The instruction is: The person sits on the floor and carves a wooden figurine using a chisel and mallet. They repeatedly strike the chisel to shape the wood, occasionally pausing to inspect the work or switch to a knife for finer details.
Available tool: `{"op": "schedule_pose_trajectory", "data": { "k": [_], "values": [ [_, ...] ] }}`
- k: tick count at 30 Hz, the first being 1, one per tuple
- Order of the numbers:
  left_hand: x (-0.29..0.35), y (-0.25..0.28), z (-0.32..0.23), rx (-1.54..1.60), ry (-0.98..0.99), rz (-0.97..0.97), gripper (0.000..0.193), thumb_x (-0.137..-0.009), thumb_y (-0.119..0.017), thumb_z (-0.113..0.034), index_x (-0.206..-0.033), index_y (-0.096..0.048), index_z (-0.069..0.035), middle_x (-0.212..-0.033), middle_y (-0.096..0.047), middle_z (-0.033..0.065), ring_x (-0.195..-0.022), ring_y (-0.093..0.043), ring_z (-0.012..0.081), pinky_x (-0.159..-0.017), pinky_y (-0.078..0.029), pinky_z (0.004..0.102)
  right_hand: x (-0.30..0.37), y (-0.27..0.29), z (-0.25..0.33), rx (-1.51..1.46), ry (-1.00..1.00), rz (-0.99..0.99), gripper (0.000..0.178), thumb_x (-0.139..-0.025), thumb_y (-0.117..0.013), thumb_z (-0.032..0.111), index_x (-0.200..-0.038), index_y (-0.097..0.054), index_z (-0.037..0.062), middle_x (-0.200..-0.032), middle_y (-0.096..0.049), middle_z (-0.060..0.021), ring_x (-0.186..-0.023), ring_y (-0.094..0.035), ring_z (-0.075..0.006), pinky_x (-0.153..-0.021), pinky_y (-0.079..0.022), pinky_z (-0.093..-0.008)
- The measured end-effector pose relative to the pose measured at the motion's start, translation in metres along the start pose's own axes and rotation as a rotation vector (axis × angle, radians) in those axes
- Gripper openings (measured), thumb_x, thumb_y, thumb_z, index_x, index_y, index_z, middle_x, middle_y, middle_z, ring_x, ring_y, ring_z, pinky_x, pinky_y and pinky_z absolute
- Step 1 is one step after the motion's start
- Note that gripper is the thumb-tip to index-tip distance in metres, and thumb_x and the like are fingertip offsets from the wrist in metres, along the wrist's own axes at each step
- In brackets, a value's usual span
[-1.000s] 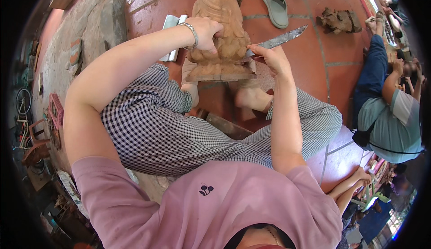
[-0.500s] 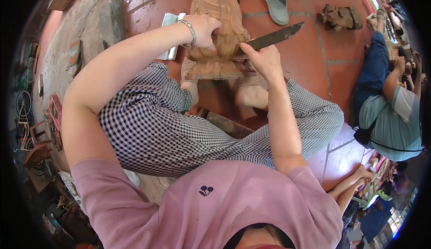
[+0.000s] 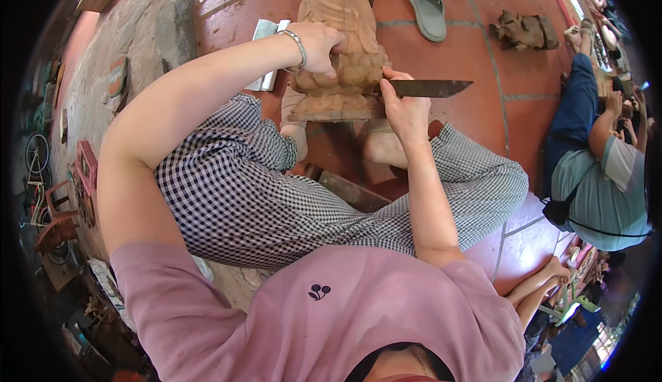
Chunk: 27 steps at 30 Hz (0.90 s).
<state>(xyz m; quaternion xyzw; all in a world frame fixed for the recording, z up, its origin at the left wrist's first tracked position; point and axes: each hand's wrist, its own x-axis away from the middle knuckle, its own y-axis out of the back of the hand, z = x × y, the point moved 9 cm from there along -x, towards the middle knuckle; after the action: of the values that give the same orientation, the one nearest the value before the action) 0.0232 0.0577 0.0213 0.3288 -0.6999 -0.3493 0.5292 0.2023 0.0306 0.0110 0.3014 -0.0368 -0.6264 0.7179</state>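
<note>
A carved wooden statue (image 3: 345, 15) of a robed figure on a petalled base stands between my feet, its head cut off by the upper edge. My left hand (image 3: 318, 47), a bracelet at its wrist, grips the statue's left side just above the base, fingers curled against the wood. At the base's right side, my right hand (image 3: 407, 109) is closed on a knife (image 3: 436, 88). Its dark, broad blade points right, nearly level, and the handle is mostly hidden in my fingers.
A grey-green slipper (image 3: 425, 8) and a rough brown wood chunk (image 3: 524, 30) lie on the red tiles to the right. White folded paper or packaging (image 3: 265, 58) is left of the statue. Another person (image 3: 596, 168) sits at the far right. A stone slab (image 3: 138, 37) lies left.
The knife blade has turned from slanting up and right to nearly level, and my right hand has dropped slightly. My left hand keeps its place on the statue.
</note>
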Motion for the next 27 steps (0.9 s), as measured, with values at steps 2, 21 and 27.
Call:
{"op": "schedule_pose_trajectory", "data": {
  "k": [2, 21, 27],
  "values": [
    [-0.001, 0.000, -0.001, -0.006, -0.012, -0.002, 0.048, -0.067, -0.081, -0.033, -0.102, -0.060, -0.007, -0.097, -0.067, 0.0100, -0.092, -0.065, 0.0270, -0.075, -0.051, 0.0381, 0.002, 0.001, 0.005, 0.004, 0.063, -0.049, 0.015, -0.083, -0.068, 0.017, -0.085, -0.065, 0.0028, -0.092, -0.068, -0.0106, -0.080, -0.065, -0.0314, -0.070, -0.051, -0.0387],
    [-0.002, -0.003, 0.004, -0.034, -0.062, -0.010, 0.051, -0.065, -0.082, -0.036, -0.101, -0.058, -0.008, -0.091, -0.067, 0.0072, -0.090, -0.065, 0.0250, -0.072, -0.051, 0.0372, 0.003, -0.021, 0.022, -0.122, -0.008, 0.060, 0.015, -0.080, -0.069, 0.013, -0.089, -0.066, 0.0018, -0.092, -0.066, -0.0124, -0.090, -0.062, -0.0283, -0.079, -0.048, -0.0394],
    [-0.001, -0.002, 0.004, -0.071, -0.032, -0.002, 0.055, -0.063, -0.083, -0.035, -0.104, -0.058, -0.009, -0.094, -0.067, 0.0068, -0.092, -0.065, 0.0251, -0.075, -0.051, 0.0373, 0.000, -0.019, 0.045, 0.047, 0.090, 0.058, 0.017, -0.082, -0.069, 0.015, -0.092, -0.067, 0.0013, -0.093, -0.067, -0.0137, -0.087, -0.064, -0.0305, -0.078, -0.049, -0.0382]
  ]
}}
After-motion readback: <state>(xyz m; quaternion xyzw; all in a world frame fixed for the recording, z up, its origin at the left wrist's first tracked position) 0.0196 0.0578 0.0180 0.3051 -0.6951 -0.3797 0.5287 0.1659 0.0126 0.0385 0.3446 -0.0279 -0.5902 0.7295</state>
